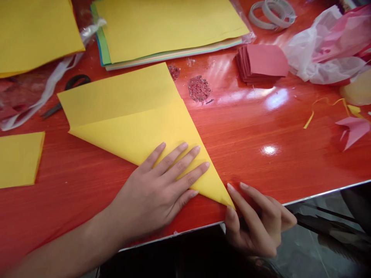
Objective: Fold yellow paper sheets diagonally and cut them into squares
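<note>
A glossy red tabletop [249, 146] spreads beneath the folded yellow sheet [145, 119], from which every position here is reckoned; the table's near edge runs just below it. The sheet lies flat, its near side turned up in a slanting flap that narrows to a point at the near right. My left hand [158, 189] rests palm down across this flap, fingers spread, grasping nothing. My right hand [257, 226] is half curled at the sheet's pointed corner, thumb at the tip, forefinger just beside the edge; whether it pinches the paper, I cannot tell. I judge the step in hand to be setting a diagonal fold; the next move seems to call for firm, even pressure along the slanting edge with the corner held true.

Counts, about the one sheet: beyond it, one stack of coloured paper [174, 27]; to its far left, one yellow pile [34, 34]; to its left, one small yellow piece [20, 160]; partly under its left corner, one pair of black scissors [77, 80]; off its far right corner, two glittery patches [199, 88]; farther right, one red paper block [268, 61], two tape rolls [265, 26], one crumpled pink-and-white bundle [321, 50] and one pink scrap [354, 131].
</note>
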`<state>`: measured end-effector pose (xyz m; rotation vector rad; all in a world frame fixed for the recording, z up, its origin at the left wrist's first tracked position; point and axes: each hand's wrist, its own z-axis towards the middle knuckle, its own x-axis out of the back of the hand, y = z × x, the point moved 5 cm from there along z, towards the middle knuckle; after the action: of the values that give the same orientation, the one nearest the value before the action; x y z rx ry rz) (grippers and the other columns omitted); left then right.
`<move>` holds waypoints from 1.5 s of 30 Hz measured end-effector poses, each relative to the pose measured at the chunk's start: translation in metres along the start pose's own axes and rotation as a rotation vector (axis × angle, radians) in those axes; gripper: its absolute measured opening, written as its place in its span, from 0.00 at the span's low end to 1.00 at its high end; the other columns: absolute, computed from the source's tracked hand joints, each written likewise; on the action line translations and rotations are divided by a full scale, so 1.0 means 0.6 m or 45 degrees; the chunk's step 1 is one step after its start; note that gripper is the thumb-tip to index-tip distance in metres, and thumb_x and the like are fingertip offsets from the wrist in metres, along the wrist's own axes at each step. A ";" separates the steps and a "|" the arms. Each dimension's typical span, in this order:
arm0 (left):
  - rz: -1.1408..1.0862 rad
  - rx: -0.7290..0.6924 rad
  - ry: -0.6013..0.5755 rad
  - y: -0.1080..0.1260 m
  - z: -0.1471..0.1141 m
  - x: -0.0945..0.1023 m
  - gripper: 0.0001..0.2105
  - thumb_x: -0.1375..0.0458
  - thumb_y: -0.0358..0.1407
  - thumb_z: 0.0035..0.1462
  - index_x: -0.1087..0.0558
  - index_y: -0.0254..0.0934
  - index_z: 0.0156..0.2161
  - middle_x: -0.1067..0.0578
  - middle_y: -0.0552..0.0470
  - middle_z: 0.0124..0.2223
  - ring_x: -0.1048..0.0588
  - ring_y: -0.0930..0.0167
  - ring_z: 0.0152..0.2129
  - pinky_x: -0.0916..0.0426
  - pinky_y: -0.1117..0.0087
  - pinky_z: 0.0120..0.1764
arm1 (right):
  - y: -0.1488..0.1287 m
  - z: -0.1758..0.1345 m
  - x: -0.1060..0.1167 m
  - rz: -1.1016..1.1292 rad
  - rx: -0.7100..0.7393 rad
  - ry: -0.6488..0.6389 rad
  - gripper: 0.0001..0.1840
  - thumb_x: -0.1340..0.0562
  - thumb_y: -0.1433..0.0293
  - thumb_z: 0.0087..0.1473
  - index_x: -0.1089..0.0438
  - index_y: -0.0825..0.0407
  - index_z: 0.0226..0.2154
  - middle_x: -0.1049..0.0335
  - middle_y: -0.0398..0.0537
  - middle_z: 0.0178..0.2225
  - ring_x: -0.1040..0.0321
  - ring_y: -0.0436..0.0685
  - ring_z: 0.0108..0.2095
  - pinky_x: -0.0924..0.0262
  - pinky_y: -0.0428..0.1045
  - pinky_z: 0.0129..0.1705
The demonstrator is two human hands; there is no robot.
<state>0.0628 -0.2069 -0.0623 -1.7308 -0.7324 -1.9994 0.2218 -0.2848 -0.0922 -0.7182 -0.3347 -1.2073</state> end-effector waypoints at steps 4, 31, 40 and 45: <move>0.001 0.002 -0.020 0.001 0.000 -0.001 0.22 0.54 0.38 0.64 0.43 0.40 0.62 0.45 0.49 0.65 0.45 0.62 0.61 0.53 0.55 0.60 | -0.004 0.005 0.003 0.008 -0.028 -0.023 0.10 0.39 0.64 0.54 0.24 0.51 0.34 0.25 0.45 0.33 0.36 0.53 0.30 0.44 0.52 0.34; -0.032 0.034 -0.025 -0.001 0.001 -0.003 0.22 0.55 0.39 0.64 0.44 0.42 0.62 0.47 0.51 0.65 0.47 0.62 0.62 0.54 0.55 0.60 | -0.009 0.008 0.001 0.008 -0.061 -0.157 0.08 0.39 0.69 0.53 0.25 0.48 0.34 0.29 0.46 0.36 0.41 0.54 0.33 0.47 0.52 0.36; -0.031 0.020 -0.030 -0.002 0.002 -0.002 0.22 0.54 0.39 0.64 0.43 0.42 0.62 0.46 0.51 0.65 0.46 0.62 0.61 0.52 0.55 0.60 | -0.010 0.007 0.011 0.069 -0.055 -0.168 0.06 0.36 0.68 0.52 0.25 0.48 0.35 0.28 0.44 0.37 0.36 0.53 0.32 0.45 0.53 0.37; -0.052 0.032 -0.023 -0.002 0.000 -0.002 0.22 0.54 0.39 0.64 0.44 0.43 0.62 0.47 0.52 0.65 0.47 0.62 0.62 0.54 0.56 0.61 | -0.005 0.001 0.013 0.042 -0.055 -0.125 0.10 0.35 0.67 0.50 0.26 0.52 0.37 0.27 0.47 0.37 0.33 0.54 0.33 0.43 0.52 0.37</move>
<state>0.0624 -0.2061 -0.0636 -1.7347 -0.8016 -1.9955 0.2220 -0.2905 -0.0861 -0.8189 -0.3776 -1.1534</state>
